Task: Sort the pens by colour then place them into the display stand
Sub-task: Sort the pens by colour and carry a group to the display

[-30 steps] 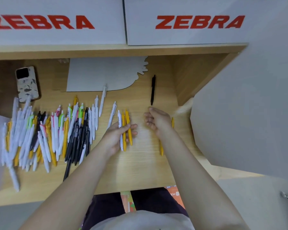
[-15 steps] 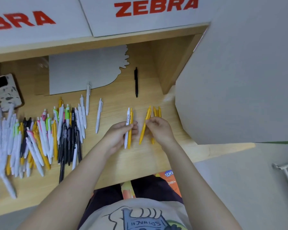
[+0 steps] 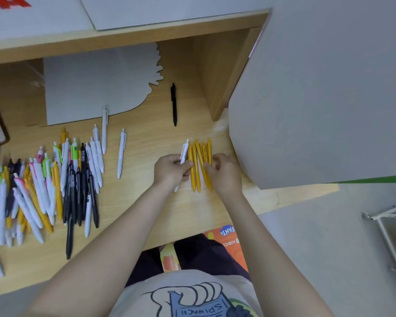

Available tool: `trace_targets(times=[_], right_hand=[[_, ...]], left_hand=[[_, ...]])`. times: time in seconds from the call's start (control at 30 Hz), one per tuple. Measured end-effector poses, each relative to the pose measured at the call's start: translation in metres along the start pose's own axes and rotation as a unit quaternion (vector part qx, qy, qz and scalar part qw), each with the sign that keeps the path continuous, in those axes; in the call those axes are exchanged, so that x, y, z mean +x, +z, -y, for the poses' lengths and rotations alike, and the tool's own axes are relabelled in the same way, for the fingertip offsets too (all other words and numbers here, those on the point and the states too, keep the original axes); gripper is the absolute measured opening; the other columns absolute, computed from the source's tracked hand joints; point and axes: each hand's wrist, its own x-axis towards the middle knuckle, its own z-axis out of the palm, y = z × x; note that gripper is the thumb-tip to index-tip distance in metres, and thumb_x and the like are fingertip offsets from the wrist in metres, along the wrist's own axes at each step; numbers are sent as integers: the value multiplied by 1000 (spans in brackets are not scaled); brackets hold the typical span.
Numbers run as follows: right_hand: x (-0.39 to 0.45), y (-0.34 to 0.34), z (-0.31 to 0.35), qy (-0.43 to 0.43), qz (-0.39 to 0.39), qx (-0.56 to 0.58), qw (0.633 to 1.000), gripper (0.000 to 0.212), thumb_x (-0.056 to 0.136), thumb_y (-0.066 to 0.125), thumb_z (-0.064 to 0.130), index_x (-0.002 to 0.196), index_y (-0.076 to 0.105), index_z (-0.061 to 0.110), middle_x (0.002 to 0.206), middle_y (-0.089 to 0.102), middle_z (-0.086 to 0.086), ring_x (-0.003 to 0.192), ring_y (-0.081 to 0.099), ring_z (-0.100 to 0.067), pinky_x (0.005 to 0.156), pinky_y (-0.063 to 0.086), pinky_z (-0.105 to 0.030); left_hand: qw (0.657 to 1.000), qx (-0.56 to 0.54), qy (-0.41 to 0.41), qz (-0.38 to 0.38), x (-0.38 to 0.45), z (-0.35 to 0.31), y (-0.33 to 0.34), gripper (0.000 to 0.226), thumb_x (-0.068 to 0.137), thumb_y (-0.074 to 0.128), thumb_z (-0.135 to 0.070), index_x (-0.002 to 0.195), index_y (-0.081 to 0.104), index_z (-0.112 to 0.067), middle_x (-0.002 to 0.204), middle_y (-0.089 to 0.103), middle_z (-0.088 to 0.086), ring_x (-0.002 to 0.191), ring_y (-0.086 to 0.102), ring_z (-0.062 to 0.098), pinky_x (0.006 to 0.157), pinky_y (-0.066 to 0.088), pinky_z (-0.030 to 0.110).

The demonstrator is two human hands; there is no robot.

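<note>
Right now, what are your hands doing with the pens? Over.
Left hand pinches white pen. Right hand gathers yellow pens. Mixed pile unsorted. Nothing blocking.

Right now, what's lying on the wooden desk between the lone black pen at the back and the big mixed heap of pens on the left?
In the head view, three separate white pens lie between the lone black pen and the mixed heap of pens.

My arms: bare to frame's lower edge, no sleeves, rings or watch. My T-shirt (image 3: 192, 294), bottom centre: cream, blue-and-black cartoon print, lettering unclear. My trousers (image 3: 199, 255), above it: dark.
</note>
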Motion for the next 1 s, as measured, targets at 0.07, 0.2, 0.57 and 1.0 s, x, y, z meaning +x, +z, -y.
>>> trace_targets(times=[0.07,0.2,0.57,1.0], right_hand=[[1,2,-1,-12,21,3,1000,35,89,66,37,113,63,12,95,51,-4,81,44,-13,63,30,-26],[1,5,5,-47,60,21,997,35,87,70,35,115,61,18,98,50,-3,82,45,-11,64,33,-26],[-43,-1,-22,-44,55,39,997,33,88,70,31,118,62,19,94,52,-4,72,45,-2,59,35,-11],[-56,3,-18,-62,-5,-41,997,41,89,70,33,121,58,10,95,44,-2,84,51,-21,63,41,-29]], left_hand=[[1000,-2,9,-4,-1,1,1,4,88,74,-7,88,71,-9,75,69,12,65,67,21,66,62,31],[999,-43,-2,13,-2,4,-1,3,91,70,-8,93,70,-11,83,72,15,75,72,25,72,63,34],[986,-62,-59,146,-37,21,2,20,96,66,-11,110,69,2,99,73,21,85,74,25,77,62,34],[993,-78,-28,81,-41,19,-31,21,93,70,-14,106,58,-2,90,76,16,81,76,27,72,62,33]])
